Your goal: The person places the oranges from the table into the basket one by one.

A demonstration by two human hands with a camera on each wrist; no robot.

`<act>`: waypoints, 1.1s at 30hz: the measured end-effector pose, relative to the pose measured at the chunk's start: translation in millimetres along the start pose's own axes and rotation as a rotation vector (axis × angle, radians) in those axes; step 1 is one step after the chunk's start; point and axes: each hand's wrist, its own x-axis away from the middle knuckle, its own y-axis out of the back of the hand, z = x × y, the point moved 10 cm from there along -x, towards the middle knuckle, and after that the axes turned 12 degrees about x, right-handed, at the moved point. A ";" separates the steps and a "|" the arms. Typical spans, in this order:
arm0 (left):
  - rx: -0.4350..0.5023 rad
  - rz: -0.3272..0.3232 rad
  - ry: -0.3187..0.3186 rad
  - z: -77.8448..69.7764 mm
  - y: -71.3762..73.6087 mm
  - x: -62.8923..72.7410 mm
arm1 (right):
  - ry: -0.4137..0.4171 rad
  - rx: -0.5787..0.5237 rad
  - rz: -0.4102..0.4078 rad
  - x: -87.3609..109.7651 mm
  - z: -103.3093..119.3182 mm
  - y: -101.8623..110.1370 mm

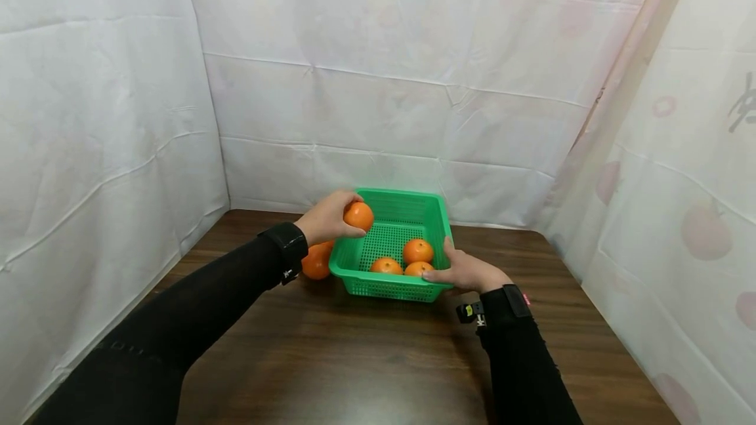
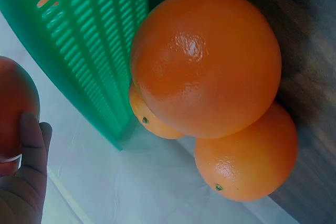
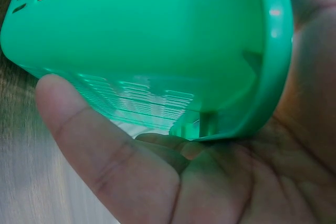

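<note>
My left hand (image 1: 331, 218) holds an orange (image 1: 358, 216) between thumb and fingers, above the left side of a green plastic basket (image 1: 392, 286). At the left edge of the left wrist view, the fingers (image 2: 32, 145) press against that held orange (image 2: 16, 103). My right hand (image 1: 472, 272) grips the basket's rim at its front right corner, thumb over the edge and fingers along the outer wall (image 3: 157, 40). Inside the basket, three oranges (image 1: 417, 251) lie towards the front right.
Beside the basket's left wall, a large orange (image 2: 207, 61) and two smaller ones (image 2: 247, 156) rest on the dark wooden table (image 1: 331, 359); my left arm partly hides them in the head view. White cloth (image 1: 384, 97) hangs behind and at both sides.
</note>
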 end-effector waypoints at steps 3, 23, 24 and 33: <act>-0.048 0.014 -0.005 1.4 -4.5 -2.5 | -0.002 -0.019 0.004 0.8 -0.4 -0.8; -0.251 0.215 0.005 -8.4 -23.3 -17.8 | 0.001 -0.003 0.015 -6.2 4.9 0.3; -0.255 0.225 0.005 -7.8 -25.6 -19.3 | 0.001 -0.008 0.016 -5.6 4.5 -0.1; -0.310 0.293 -0.015 -7.0 -50.0 -31.2 | -0.006 -0.021 0.001 -2.2 -1.2 1.2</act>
